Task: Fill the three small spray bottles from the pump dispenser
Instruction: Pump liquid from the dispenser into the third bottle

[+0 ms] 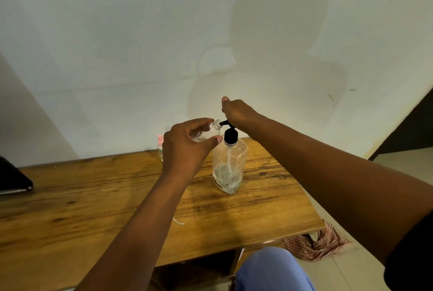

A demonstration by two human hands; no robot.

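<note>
Your left hand [187, 147] holds a small clear spray bottle [208, 131] tilted in the air, thumb and fingers curled round its body, with the open neck brought up to the black nozzle of the pump dispenser [230, 164]. Your right hand [236, 112] sits on the pump head; how its fingers lie there is hidden, so I cannot tell its grip. Keep the neck touching the nozzle tip and directly under it, and press the pump slowly in short strokes so nothing runs down the outside. Hold the small bottle closer to upright as it fills. I judge the dispenser low on liquid, so expect weak strokes. It stands on the wooden table [93, 208], toward the far right. Just left of your left hand, behind it, stands another small bottle with a pink cap [160, 147].
</note>
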